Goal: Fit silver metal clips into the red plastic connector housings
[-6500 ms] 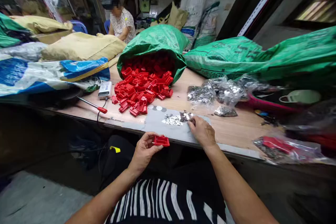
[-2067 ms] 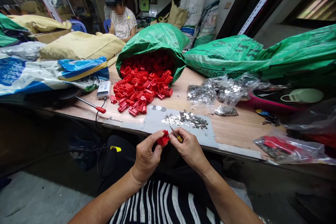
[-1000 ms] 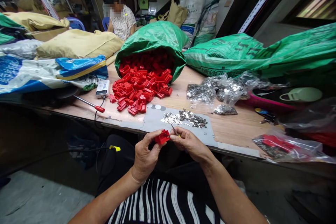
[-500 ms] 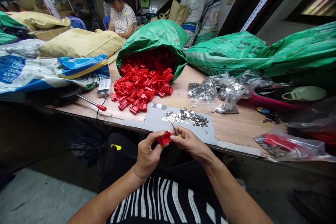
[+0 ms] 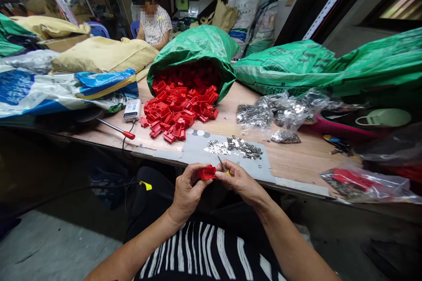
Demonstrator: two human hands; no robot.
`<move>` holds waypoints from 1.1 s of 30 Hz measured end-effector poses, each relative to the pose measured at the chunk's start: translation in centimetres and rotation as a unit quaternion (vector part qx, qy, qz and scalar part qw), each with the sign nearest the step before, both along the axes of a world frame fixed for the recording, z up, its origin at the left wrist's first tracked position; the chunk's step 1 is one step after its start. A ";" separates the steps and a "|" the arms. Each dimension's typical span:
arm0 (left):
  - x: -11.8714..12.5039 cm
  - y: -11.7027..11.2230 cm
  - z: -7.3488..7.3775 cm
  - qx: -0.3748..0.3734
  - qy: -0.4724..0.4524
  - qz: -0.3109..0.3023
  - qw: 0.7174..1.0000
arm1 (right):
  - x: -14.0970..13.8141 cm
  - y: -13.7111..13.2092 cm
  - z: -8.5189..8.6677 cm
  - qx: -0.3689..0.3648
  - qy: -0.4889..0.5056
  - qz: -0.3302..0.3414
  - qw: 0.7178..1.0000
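Note:
Between the thumb and fingers of my left hand is a small red plastic part, held just off the table's front edge. My right hand is closed on a thin pointed metal tool with a yellow grip, its tip pointing up and away. The right fingertips also meet the right end of the red part. Beyond my hands, small silver metal pieces lie spread on a grey mat. A heap of similar red parts spills from a green sack.
Clear bags of metal pieces lie right of the heap. A bag with red and metal parts sits at the right edge. Left are a white power bank and a red-handled rod. A person sits behind the sacks.
The red part has turned in my left fingers, showing more of its hollow side. The pointed tool has shifted slightly right in my right hand.

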State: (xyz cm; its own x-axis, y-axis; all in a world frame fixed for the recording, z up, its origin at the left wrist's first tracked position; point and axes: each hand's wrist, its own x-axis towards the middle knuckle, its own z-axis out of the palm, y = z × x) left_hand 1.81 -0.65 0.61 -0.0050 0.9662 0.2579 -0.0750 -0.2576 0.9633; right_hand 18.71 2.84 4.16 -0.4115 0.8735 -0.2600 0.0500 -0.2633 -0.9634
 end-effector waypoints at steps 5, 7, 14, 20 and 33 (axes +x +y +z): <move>-0.1 -0.2 -0.4 0.020 0.008 0.009 1.000 | 0.1 -0.5 -0.1 0.034 -0.037 -0.010 0.999; -0.2 -0.2 -0.5 0.028 0.016 0.011 0.999 | 0.1 -0.7 0.0 0.046 -0.048 -0.013 0.998; -0.1 -0.5 -0.3 0.032 0.004 0.002 0.999 | 0.2 -1.1 0.5 0.065 -0.060 -0.015 0.996; 0.1 -0.6 -0.2 0.023 -0.011 -0.003 1.000 | 0.4 -1.3 0.4 0.087 -0.081 -0.014 0.993; -0.7 -0.6 0.3 0.226 0.235 0.057 0.944 | -0.7 -1.3 0.9 0.189 -0.263 -0.023 0.946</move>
